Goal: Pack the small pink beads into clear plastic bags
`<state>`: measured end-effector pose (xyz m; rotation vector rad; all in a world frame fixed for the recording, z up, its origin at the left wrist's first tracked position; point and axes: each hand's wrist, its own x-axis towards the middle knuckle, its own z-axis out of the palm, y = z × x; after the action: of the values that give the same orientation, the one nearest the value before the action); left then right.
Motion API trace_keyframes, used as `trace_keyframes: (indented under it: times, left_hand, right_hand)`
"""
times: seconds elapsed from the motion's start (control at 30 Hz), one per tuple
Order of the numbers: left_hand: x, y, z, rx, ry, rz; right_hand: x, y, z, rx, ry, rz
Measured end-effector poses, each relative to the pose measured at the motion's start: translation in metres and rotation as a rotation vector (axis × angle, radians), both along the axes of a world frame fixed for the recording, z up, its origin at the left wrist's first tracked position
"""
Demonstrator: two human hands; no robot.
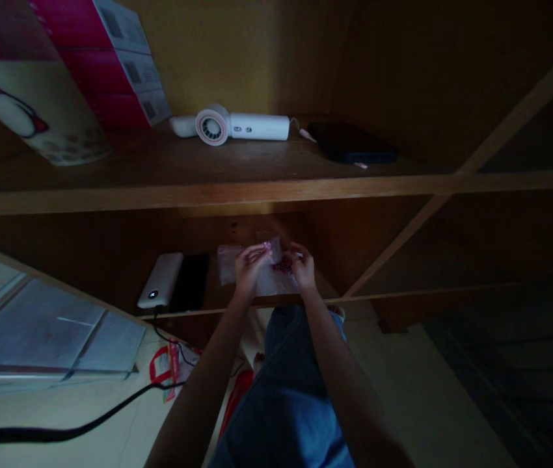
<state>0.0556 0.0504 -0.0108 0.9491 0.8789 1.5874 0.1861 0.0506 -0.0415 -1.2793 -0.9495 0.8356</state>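
Observation:
In the head view, my left hand [248, 265] pinches a small clear plastic bag [275, 249] with a pinkish tint, over the lower shelf. My right hand [304, 268] is just to its right, fingers closed together near a small pale spot; what they hold is too small to make out. Between and below the hands lies a cluster of small dark red-purple pieces [283, 266], like beads. They rest on or in a clear plastic sheet or bag [267, 283]. Another clear plastic bag [226, 263] lies left of my left hand.
On the lower shelf's left are a white power bank [162, 279] with a cable and a dark flat object [189, 283]. The upper shelf [257, 190] overhangs the hands, bearing a white handheld fan [257, 127], a black phone-like slab [352, 143], pink boxes [105, 78] and a cup [37, 97].

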Motion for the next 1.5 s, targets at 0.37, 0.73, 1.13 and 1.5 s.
trace_keyframes:
  times: [0.37,0.73,1.13,1.5]
  left_hand:
    - [-0.012,-0.005,0.001,-0.078,-0.13,0.045]
    - [-0.006,-0.015,0.009,0.084,0.631,0.038]
    - [-0.004,-0.019,0.011,0.131,0.762,-0.043]
    - [-0.006,-0.024,0.015,0.122,1.168,0.008]
  right_hand:
    - [-0.005,-0.023,0.032,-0.137,0.273,0.294]
    - [-0.005,-0.022,0.025,0.117,0.052,0.215]
    - [-0.01,-0.021,0.021,0.134,-0.024,0.322]
    - [-0.013,-0.026,0.019,0.143,-0.377,0.203]
